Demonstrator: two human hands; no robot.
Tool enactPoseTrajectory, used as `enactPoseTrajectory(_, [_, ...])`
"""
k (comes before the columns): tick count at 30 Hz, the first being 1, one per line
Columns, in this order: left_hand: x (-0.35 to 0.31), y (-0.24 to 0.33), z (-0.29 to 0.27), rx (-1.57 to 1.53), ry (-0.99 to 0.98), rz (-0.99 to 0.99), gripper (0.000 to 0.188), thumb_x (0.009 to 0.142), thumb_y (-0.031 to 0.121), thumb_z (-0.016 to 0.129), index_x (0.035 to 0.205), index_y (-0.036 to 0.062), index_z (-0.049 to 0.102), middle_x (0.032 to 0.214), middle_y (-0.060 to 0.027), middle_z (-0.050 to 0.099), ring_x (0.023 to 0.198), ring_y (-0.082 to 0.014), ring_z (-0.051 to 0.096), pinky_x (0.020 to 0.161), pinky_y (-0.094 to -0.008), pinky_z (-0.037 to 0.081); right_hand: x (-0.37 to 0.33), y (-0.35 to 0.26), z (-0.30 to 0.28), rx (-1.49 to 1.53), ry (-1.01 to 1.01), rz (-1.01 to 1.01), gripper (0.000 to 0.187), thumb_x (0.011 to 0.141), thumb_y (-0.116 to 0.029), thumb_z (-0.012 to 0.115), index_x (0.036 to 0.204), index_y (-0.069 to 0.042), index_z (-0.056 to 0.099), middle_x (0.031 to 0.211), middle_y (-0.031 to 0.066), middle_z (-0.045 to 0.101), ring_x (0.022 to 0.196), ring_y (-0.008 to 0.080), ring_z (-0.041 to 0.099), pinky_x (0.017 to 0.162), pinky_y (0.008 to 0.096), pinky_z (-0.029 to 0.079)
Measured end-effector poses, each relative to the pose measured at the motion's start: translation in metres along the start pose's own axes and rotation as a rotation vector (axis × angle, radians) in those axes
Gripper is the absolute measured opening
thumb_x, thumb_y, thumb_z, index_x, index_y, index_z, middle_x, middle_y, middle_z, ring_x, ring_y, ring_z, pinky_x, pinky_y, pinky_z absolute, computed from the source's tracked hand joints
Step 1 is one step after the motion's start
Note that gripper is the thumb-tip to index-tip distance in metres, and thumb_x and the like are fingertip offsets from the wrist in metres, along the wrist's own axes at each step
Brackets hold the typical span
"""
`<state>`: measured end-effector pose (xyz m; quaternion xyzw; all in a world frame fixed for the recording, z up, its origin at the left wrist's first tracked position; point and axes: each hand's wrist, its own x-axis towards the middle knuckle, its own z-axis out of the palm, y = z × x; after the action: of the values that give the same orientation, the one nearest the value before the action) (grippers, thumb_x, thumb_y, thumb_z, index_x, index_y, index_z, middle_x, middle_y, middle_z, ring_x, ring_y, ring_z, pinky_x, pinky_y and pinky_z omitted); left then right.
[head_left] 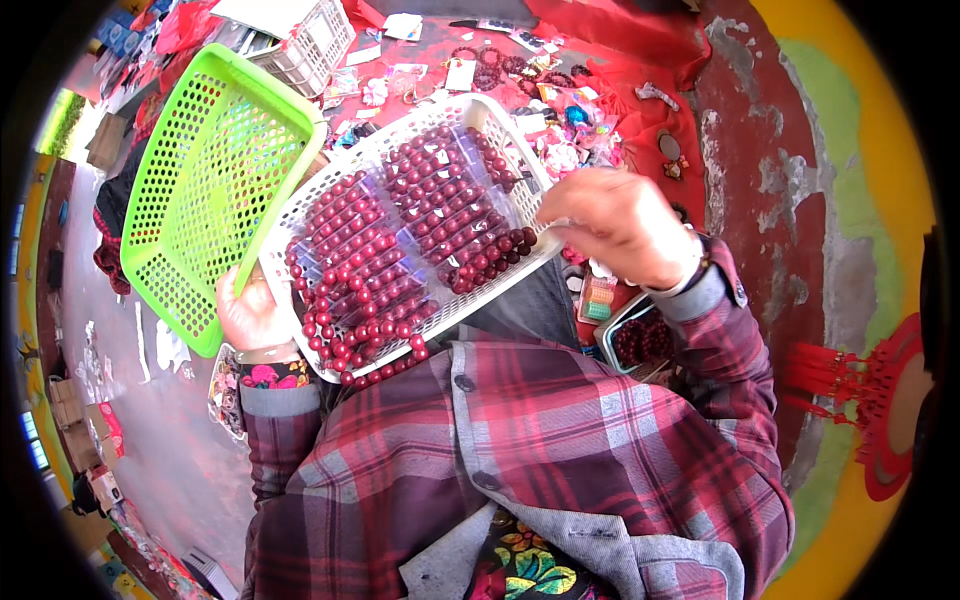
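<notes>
A white plastic basket (515, 140) sits tilted in front of my body, filled with dark red bead bracelets (345, 235) in rows. Clear plastic wrapping shows between the rows, and darker beads (492, 262) lie at the right end. My left hand (252, 315) is closed on the edge of a bright green perforated basket (215, 130), between it and the white one. Its fingers are partly hidden. At the white basket's right corner, my right hand (625, 228) is blurred, its fingers curled in a pinch. What they hold, if anything, is unclear.
A small container of dark red beads (642, 340) stands below my right forearm. Red cloth (600, 60) beyond the baskets carries bracelets (490, 70), small packets and trinkets. A pale crate (315, 45) stands at the far left. A peeling painted wall (750, 150) rises at right.
</notes>
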<state>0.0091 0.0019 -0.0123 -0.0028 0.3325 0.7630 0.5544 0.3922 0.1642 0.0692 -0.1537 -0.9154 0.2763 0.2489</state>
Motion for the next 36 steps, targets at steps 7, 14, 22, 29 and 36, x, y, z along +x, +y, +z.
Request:
enactPoseTrajectory(7, [-0.002, -0.002, 0.003, -0.031, -0.002, -0.026, 0.034, 0.085, 0.024, 0.052, 0.107, -0.0002, 0.059, 0.101, -0.0123, 0.065, 0.090, -0.0231, 0.060, 0.080, -0.0351, 0.046, 0.044, -0.003, 0.041, -0.350, -0.471, -0.152, 0.027, 0.065, -0.014, 0.072, 0.084, -0.005, 0.054, 0.083, 0.0076, 0.054, 0.088, 0.0276, 0.056, 0.077, 0.0385, 0.048])
enactPoseTrajectory(14, [0.004, -0.002, -0.007, -0.067, -0.137, -0.013, 0.030, 0.084, 0.024, 0.053, 0.103, 0.0013, 0.062, 0.098, -0.0112, 0.067, 0.090, -0.0233, 0.062, 0.081, -0.0350, 0.048, 0.061, -0.004, 0.045, -0.443, -0.468, -0.235, 0.021, 0.070, -0.010, 0.061, 0.089, -0.004, 0.056, 0.080, 0.0096, 0.057, 0.085, 0.0291, 0.059, 0.073, 0.0392, 0.051])
enactPoseTrajectory(22, [-0.001, -0.008, 0.002, -0.094, -0.153, 0.026, 0.030, 0.086, 0.025, 0.053, 0.102, 0.0010, 0.061, 0.094, -0.0120, 0.067, 0.084, -0.0229, 0.062, 0.077, -0.0352, 0.048, 0.097, -0.044, 0.026, 0.604, -0.637, -0.024, 0.015, 0.078, -0.005, 0.066, 0.088, -0.003, 0.055, 0.077, 0.0058, 0.051, 0.074, 0.0170, 0.052, 0.065, 0.0310, 0.042])
enactPoseTrajectory(29, [0.000, -0.007, -0.001, -0.112, -0.152, 0.041, 0.026, 0.087, 0.022, 0.051, 0.100, 0.0017, 0.061, 0.092, -0.0106, 0.067, 0.082, -0.0204, 0.064, 0.072, -0.0320, 0.050, 0.118, -0.068, 0.119, 0.074, -0.527, -0.294, 0.044, 0.068, -0.014, 0.071, 0.108, -0.005, 0.058, 0.103, 0.0127, 0.053, 0.083, 0.0333, 0.061, 0.073, 0.0424, 0.049])
enactPoseTrajectory(36, [0.002, -0.008, 0.000, -0.143, -0.103, 0.054, 0.021, 0.086, 0.022, 0.052, 0.093, 0.0038, 0.061, 0.090, -0.0115, 0.067, 0.079, -0.0232, 0.063, 0.074, -0.0352, 0.049, 0.135, -0.066, 0.160, -0.283, -0.425, -0.416, 0.030, 0.073, -0.014, 0.056, 0.103, -0.007, 0.060, 0.097, 0.0078, 0.054, 0.094, 0.0248, 0.053, 0.081, 0.0369, 0.043])
